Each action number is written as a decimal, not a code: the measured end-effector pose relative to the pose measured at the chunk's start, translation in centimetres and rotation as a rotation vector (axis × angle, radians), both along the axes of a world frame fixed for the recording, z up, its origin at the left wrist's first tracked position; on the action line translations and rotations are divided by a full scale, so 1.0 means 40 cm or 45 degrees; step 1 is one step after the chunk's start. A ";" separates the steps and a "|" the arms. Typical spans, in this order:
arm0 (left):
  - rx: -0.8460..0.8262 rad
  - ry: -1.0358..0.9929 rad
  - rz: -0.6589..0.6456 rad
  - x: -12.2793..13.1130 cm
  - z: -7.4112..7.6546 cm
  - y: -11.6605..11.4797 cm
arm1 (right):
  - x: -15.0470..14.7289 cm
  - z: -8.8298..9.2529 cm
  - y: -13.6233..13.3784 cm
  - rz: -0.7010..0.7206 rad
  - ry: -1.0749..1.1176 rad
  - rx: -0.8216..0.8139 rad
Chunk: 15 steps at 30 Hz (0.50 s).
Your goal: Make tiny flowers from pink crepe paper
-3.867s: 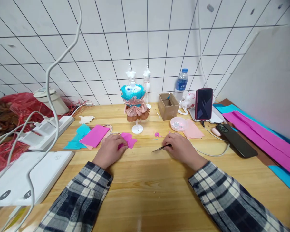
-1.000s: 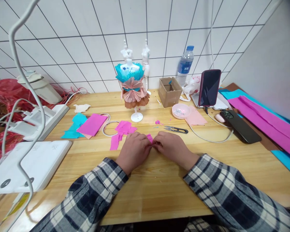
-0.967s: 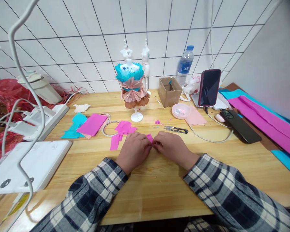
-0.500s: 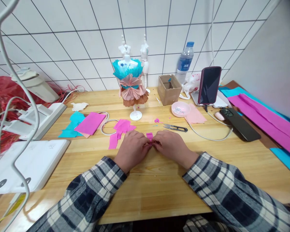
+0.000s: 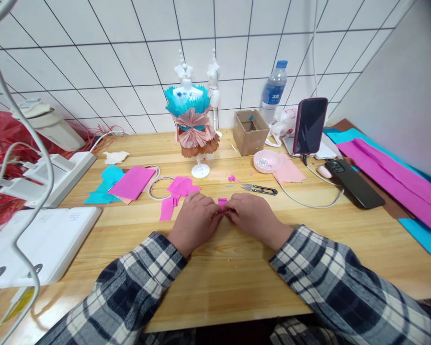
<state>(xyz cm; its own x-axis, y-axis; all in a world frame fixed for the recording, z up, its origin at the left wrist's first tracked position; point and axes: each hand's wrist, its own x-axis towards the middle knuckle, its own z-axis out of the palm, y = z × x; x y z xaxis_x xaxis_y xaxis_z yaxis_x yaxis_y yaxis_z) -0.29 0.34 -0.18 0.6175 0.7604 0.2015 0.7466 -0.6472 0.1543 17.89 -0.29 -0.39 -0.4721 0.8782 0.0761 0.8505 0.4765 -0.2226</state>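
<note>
Between my fingertips is a small strip of magenta crepe paper (image 5: 222, 201). My left hand (image 5: 195, 222) pinches it from the left, and my right hand (image 5: 254, 216) pinches it from the right, the fingertips nearly meeting. The strip's lower part is hidden by my fingers. Several cut magenta paper pieces (image 5: 179, 188) lie just beyond my left hand. Black thread snips (image 5: 259, 189) rest beyond my right hand, beside a few tiny magenta scraps (image 5: 232, 178). Further back stands a mini dress form (image 5: 192, 115) in a turquoise, pink and brown paper dress.
A pink dish of beads (image 5: 267, 161), a cardboard box (image 5: 250, 132) and a water bottle (image 5: 274, 91) stand at the back right. Phones (image 5: 355, 184) and long paper sheets (image 5: 395, 179) lie right. At left are a power strip (image 5: 62, 177), a white device (image 5: 57, 244) and hanging cable (image 5: 45, 191).
Both hands stay pinched on the magenta strip with barely any movement. The whole view has shifted slightly.
</note>
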 end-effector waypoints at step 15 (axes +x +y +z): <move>-0.001 0.035 -0.002 0.000 0.001 0.002 | 0.003 -0.007 -0.003 0.000 0.035 0.009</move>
<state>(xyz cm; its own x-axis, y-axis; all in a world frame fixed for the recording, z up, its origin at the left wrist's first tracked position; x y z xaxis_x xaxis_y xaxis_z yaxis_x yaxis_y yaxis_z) -0.30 0.43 -0.15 0.6240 0.7595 0.1836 0.7495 -0.6482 0.1341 18.02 -0.43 -0.67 -0.4700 0.8775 0.0951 0.8441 0.4783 -0.2423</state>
